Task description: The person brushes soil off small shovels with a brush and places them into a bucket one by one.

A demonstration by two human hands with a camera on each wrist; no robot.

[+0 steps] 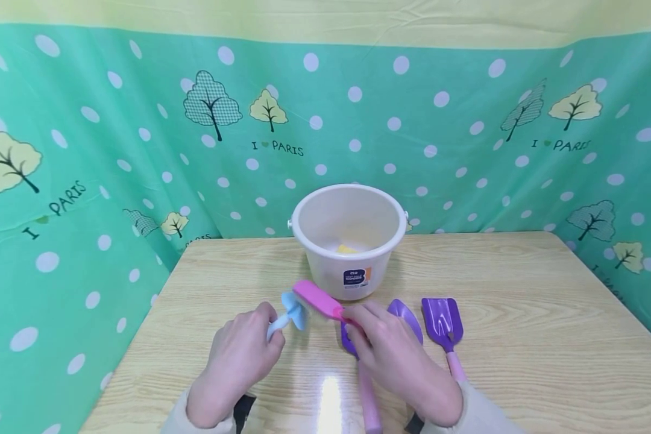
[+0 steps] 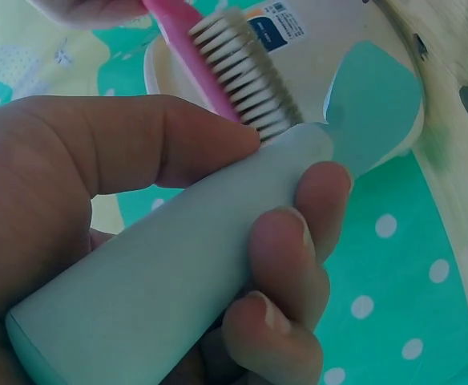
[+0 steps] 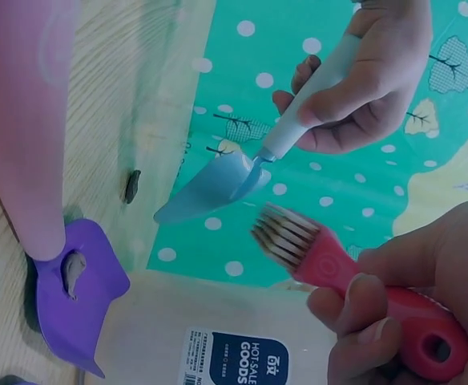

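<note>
Both hands are engaged over the near half of the table [image 1: 526, 313], a pale wood-grained top with a glossy reflection toward its near edge. The left hand [image 1: 244, 346], left of centre, grips the smooth, thick, rounded handle of one light blue trowel [image 1: 293, 310], its curved blade pointing toward the far edge. The right hand [image 1: 390, 343], right of centre, grips one pink brush [image 1: 317, 299], which has a flat body, a hole through the handle end and pale bristles set in rows. The bristles are directed at the trowel and close to it; the right wrist view shows a gap between them. One white bucket [image 1: 325, 271], smooth, round and tapering, stands at the middle of the far edge, bearing one printed label [image 1: 356, 277] and holding one yellow item [image 1: 346, 249], its shape unclear. Three purple blades are counted right of centre: a square-ended shovel [image 1: 440, 316] with pink handle, nearest the right edge; a rounded scoop [image 1: 404, 313], partly covered by the right hand; and a third blade [image 1: 348, 342], whose pink handle runs to the near edge. Behind hangs one creased green curtain [image 1: 325, 102] with white dots.
</note>
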